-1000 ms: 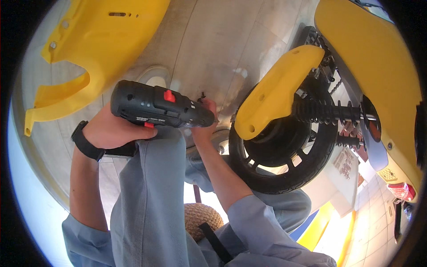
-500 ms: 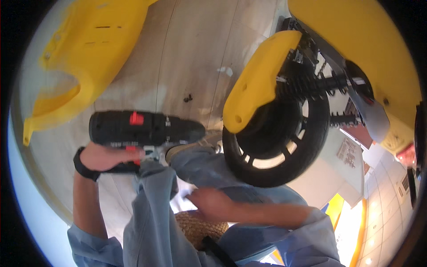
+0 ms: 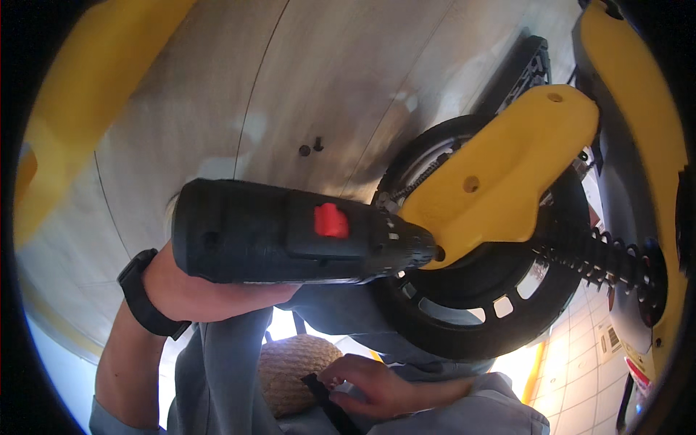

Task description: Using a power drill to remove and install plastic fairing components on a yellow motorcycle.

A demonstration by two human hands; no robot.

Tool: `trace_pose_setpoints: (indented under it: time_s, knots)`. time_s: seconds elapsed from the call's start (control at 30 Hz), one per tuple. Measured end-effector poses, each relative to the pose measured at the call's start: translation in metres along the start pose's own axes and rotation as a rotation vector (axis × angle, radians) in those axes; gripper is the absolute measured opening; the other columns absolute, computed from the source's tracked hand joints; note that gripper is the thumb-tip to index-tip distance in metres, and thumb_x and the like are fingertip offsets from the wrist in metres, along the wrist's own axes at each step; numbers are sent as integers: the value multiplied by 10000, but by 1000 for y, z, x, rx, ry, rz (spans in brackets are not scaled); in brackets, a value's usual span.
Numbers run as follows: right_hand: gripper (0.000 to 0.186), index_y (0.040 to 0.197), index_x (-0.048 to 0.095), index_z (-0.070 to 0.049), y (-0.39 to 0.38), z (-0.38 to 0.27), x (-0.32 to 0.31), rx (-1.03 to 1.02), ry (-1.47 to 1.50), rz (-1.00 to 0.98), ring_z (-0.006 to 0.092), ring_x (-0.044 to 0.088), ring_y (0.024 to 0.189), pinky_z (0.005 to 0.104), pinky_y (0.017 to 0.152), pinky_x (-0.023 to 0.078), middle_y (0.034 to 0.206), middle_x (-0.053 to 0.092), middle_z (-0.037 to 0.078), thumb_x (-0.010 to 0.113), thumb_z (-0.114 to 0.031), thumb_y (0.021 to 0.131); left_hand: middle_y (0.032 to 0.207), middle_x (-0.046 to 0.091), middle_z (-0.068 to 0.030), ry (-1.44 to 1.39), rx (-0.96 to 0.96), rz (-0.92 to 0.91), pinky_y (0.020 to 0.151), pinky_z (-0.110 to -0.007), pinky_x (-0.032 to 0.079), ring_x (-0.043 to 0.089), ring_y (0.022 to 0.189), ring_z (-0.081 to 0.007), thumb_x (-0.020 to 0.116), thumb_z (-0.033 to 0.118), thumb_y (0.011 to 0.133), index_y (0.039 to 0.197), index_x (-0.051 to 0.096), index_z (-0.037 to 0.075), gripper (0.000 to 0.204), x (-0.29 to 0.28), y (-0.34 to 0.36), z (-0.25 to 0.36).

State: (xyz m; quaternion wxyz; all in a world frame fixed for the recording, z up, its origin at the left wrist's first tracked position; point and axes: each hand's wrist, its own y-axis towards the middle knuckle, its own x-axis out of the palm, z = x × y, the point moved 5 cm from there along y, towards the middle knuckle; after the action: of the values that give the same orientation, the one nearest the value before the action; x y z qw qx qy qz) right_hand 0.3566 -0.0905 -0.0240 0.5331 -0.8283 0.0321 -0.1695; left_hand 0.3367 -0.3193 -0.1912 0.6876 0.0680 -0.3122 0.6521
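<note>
My left hand (image 3: 214, 293) is wrapped round the grip of a black cordless drill (image 3: 261, 235) with a red switch on top. The drill lies level, its nose pointing right. Its tip is at the hole in the lower end of a yellow cover (image 3: 500, 177); whether a bit enters the hole is hidden. Behind the cover is a black-tyred wheel (image 3: 428, 333) with a coil-spring shock absorber (image 3: 594, 261). Low in the view, my right hand (image 3: 373, 384) has its fingers curled together beside a black strap (image 3: 330, 406). What they pinch is too small to make out.
Two small dark screws (image 3: 312, 147) lie on the wood-look floor (image 3: 239, 87). A large yellow panel (image 3: 87, 94) stands at the left. Yellow and grey bodywork (image 3: 638, 109) rises at the right. A woven seat (image 3: 293, 366) is below me.
The drill has moved right, up to the yellow cover, in my left hand. My right hand has drawn lower and closer to the strap. My view has shifted nearer the wheel.
</note>
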Motion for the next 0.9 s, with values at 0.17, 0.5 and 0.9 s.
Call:
trace_pose_setpoints:
  time_s: [0.17, 0.5, 0.9]
  knots:
    - [340, 1205, 563, -26, 1, 0, -20, 186, 51, -54, 257, 603, 975, 366, 849, 504, 1118, 613, 124, 653, -133, 895, 978, 706, -98, -29, -6, -38, 784, -334, 540, 681, 866, -218, 820, 64, 711, 1074, 685, 41, 388, -5, 20, 14]
    - [359, 1249, 534, -43, 1, -6, -26, 115, 100, -106, 282, 606, 960, 385, 853, 506, 1088, 591, 151, 615, -194, 934, 976, 700, -112, 193, 115, -112, 782, -371, 545, 679, 890, -245, 824, 115, 718, 1088, 679, 57, 402, -14, 25, 20]
    - [324, 1209, 544, -52, 4, -6, -30, 122, 89, -88, 282, 608, 916, 390, 822, 506, 1026, 597, 146, 613, -201, 930, 913, 721, -56, 519, 230, -53, 762, -388, 514, 687, 813, -262, 884, 327, 588, 961, 735, 131, 447, -15, 24, 16]
